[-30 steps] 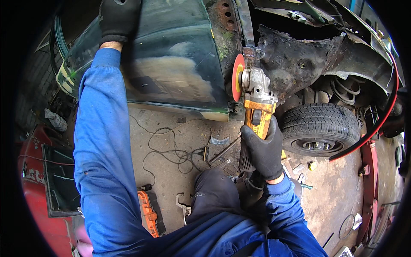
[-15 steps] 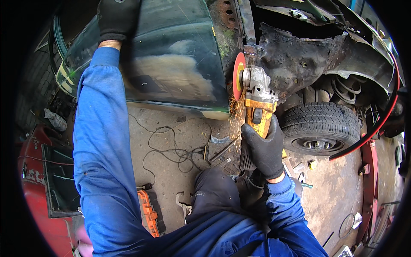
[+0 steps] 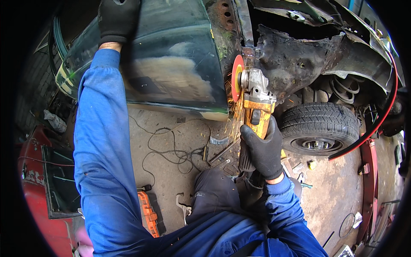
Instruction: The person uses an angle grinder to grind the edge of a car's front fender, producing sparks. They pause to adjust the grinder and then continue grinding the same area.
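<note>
My right hand [image 3: 264, 150], in a black glove, is closed around the yellow body of an angle grinder [image 3: 258, 105]. The grinder's red disc [image 3: 236, 79] stands on edge against the rusty seam between a dark green car door [image 3: 175, 38] and the stripped front body of the car. Orange sparks [image 3: 236, 112] stream downward below the disc. High on the left, my left hand [image 3: 119, 19], also gloved, is at the green door with its arm stretched out. Its fingers are hidden at the picture's upper edge.
A tyre on its wheel [image 3: 319, 128] sits right of the grinder, under the torn, rusty wing [image 3: 295, 60]. A red hose [image 3: 387, 113] arcs at the right. Tangled cable [image 3: 173, 147], an orange case [image 3: 148, 214] and a locking clamp [image 3: 184, 207] lie on the concrete floor.
The grinder and my right hand have shifted very slightly left, the disc a little lower along the seam. Sparks continue. My left hand stays in place.
</note>
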### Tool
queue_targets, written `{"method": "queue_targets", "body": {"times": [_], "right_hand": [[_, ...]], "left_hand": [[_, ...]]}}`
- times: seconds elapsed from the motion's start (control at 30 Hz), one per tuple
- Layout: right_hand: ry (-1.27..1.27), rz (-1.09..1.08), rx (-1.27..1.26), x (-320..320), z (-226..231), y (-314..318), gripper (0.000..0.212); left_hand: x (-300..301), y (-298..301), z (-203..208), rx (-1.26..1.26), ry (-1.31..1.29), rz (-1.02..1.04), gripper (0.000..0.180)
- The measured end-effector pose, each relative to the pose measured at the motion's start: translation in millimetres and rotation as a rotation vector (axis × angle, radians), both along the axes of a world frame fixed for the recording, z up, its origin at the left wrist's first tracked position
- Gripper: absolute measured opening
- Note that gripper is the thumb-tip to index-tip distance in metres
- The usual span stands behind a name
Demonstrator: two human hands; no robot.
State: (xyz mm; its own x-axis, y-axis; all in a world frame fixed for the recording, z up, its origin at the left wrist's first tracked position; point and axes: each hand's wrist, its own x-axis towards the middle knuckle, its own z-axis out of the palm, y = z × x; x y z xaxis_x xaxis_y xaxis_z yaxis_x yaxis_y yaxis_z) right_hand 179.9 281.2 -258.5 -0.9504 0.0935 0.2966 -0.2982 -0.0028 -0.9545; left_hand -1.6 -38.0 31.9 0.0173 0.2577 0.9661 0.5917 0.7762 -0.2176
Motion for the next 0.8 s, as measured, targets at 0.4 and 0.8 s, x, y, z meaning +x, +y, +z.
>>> {"method": "queue_targets", "body": {"times": [0.4, 0.8], "right_hand": [[0.016, -0.022, -0.02, -2.3, 1.8, -2.3, 0.049], [0.049, -0.04, 0.041, -4.0, 18.2, -2.4, 0.046]], "left_hand": [[0.1, -0.8, 1.2, -0.024, 0.017, 0.02, 0.017], [2.3, 2.7, 0.4, -0.002, -0.008, 0.002, 0.018]]}}
